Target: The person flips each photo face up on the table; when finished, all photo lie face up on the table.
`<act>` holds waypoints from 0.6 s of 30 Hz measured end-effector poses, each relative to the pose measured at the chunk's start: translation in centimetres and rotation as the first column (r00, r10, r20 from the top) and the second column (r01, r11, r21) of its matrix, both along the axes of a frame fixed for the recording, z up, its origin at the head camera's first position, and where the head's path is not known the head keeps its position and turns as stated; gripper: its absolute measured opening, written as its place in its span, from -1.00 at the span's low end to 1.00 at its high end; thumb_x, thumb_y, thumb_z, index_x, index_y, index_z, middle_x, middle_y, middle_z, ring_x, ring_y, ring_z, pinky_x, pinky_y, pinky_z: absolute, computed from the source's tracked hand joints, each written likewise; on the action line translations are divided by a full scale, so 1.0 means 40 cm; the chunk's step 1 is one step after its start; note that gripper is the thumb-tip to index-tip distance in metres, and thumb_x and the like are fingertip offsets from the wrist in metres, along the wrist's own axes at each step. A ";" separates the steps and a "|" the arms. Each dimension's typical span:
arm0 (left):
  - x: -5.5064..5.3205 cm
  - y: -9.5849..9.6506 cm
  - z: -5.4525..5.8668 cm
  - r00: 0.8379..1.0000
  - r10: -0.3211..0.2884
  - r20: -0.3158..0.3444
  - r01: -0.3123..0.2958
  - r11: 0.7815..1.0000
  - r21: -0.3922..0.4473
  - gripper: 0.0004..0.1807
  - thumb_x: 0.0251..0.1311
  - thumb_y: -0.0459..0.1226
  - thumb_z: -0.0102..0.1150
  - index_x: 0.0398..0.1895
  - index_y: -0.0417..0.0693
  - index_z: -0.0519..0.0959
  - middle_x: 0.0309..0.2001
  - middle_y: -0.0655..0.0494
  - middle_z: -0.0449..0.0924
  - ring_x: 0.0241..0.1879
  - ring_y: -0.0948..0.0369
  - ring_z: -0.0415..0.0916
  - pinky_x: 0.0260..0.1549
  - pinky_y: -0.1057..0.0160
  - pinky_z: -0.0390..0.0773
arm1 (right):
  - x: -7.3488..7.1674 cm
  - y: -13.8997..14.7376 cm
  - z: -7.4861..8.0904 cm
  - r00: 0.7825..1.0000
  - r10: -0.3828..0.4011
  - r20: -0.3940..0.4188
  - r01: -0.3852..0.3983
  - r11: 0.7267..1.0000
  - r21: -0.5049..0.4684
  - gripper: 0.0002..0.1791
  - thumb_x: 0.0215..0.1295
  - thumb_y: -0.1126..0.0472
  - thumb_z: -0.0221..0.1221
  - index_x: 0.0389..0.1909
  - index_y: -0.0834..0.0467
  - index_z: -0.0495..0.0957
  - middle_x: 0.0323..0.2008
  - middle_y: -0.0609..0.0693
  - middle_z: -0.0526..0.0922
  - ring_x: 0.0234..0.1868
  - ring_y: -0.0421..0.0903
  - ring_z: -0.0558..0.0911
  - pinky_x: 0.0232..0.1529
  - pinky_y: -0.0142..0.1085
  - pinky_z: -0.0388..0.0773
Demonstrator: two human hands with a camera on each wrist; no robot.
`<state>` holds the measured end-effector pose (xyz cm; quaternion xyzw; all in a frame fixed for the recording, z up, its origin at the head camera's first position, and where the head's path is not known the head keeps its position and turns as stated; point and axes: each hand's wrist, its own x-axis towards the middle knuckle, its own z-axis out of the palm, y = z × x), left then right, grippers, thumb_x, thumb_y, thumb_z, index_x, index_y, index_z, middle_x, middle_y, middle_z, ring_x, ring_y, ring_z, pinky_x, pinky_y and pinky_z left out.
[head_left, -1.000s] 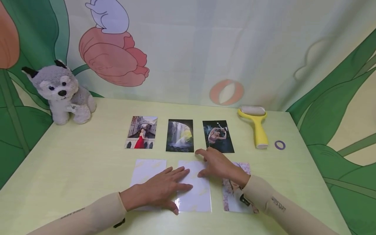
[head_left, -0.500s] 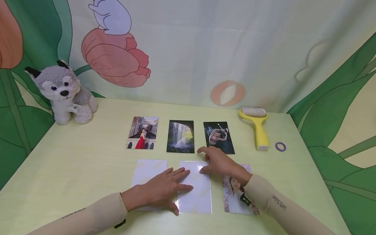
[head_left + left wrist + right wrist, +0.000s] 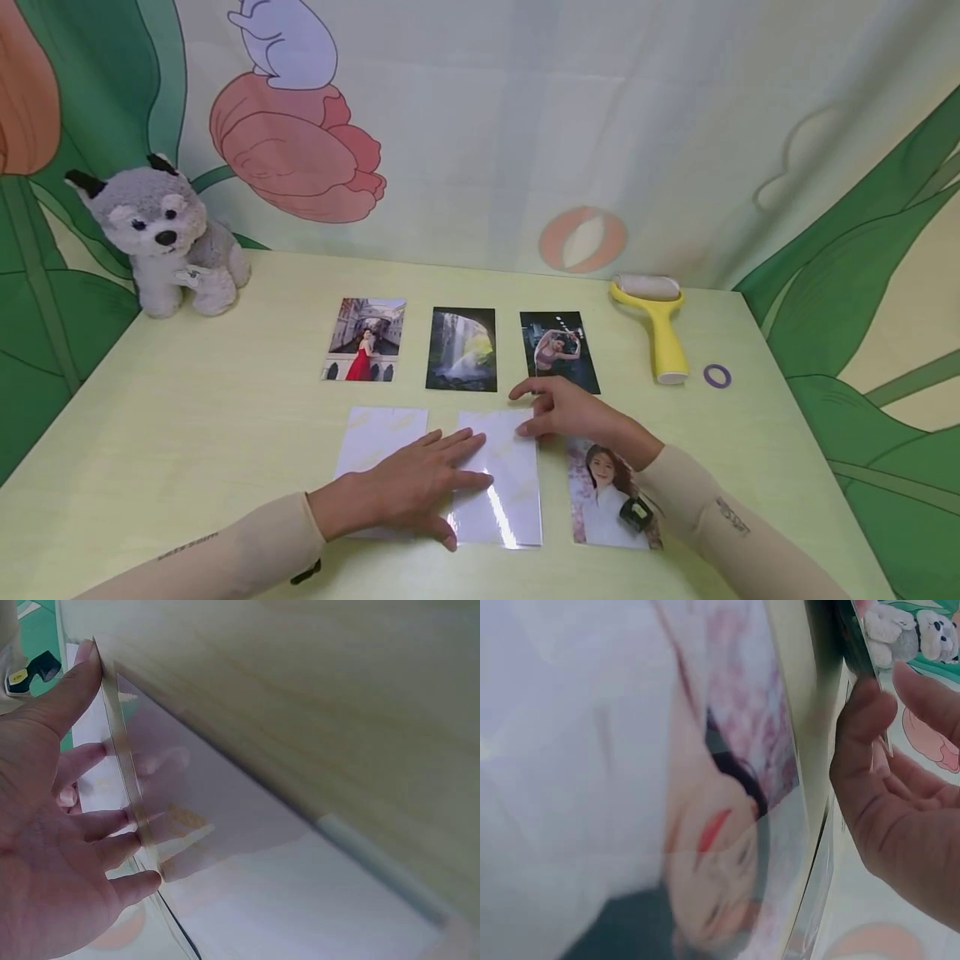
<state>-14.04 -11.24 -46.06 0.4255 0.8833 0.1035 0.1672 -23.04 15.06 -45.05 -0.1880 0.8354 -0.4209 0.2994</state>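
One white sheet (image 3: 378,429) lies left of lower centre on the pale worktop (image 3: 247,408), and a glossy sheet (image 3: 510,508) lies just beside it, at lower centre. My left hand (image 3: 408,483) reaches across both with its fingers spread apart, partly covering each. My right hand (image 3: 573,412) is at the glossy sheet's upper right corner, thumb and forefinger apart; I can't tell whether the thumb touches. Under my right wrist, lower right of centre, is a portrait photo (image 3: 600,512). Mid-frame above sit a red-dress photo (image 3: 365,333), a waterfall photo (image 3: 461,350) and a dark stretching photo (image 3: 555,337).
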 end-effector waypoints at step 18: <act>0.025 0.009 0.022 0.998 0.032 -0.062 -0.027 0.996 0.083 -0.09 0.04 0.16 0.41 0.48 0.17 0.32 0.55 -0.19 0.09 0.53 -0.11 0.11 0.40 -0.10 0.27 | -0.001 0.024 0.002 0.988 -0.041 0.147 0.065 0.985 -0.161 -0.49 0.30 0.41 0.21 0.28 0.31 0.45 -0.61 -0.07 0.57 -0.58 -0.14 0.65 -0.27 -0.29 0.67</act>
